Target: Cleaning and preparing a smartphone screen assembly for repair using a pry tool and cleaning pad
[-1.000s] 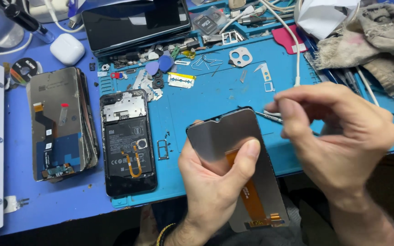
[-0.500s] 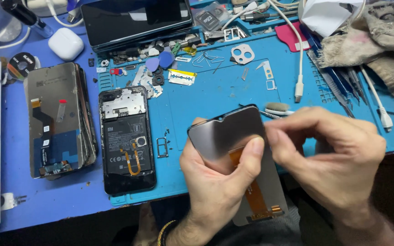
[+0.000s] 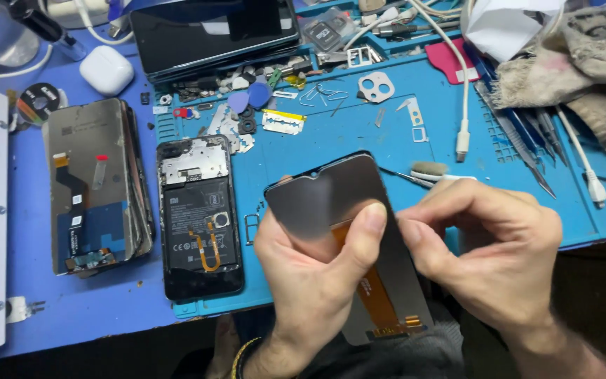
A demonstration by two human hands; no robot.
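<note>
Head view shows me both hands low in the middle, over the front edge of the blue mat (image 3: pixel 331 140). The left hand (image 3: pixel 317 274) is closed around a phone screen panel (image 3: pixel 324 196). Its thumb presses on the back of the panel and its other fingers are tucked behind. The panel is dark grey, tilted, with its notched top end pointing up and away. An orange flat cable (image 3: pixel 376 295) runs down the panel's back to the bottom end.

The right hand (image 3: pixel 489 253) is curled up tight. Its thumb and first finger pinch at the right edge of the panel, right beside the left thumb. I cannot tell if something small is held in that pinch.

Just behind the right hand, a small brush (image 3: pixel 429 169) lies on the mat. To the left of the hands lies an open phone (image 3: pixel 199 214), back cover off, so I see its black battery and metal plate. Further left, on the darker blue table, sits a stack of old screen panels (image 3: pixel 96 186).

At the far side of the mat lies a big black phone (image 3: pixel 215 31), face up. Below it is a mess of tiny parts, blue picks (image 3: pixel 250 98) and a razor blade (image 3: pixel 283 121). A white earbud case (image 3: pixel 106 70) sits at the far left. A white cable (image 3: pixel 463 91) runs down the mat, and a dirty rag (image 3: pixel 583 67) is bunched at the far right.
</note>
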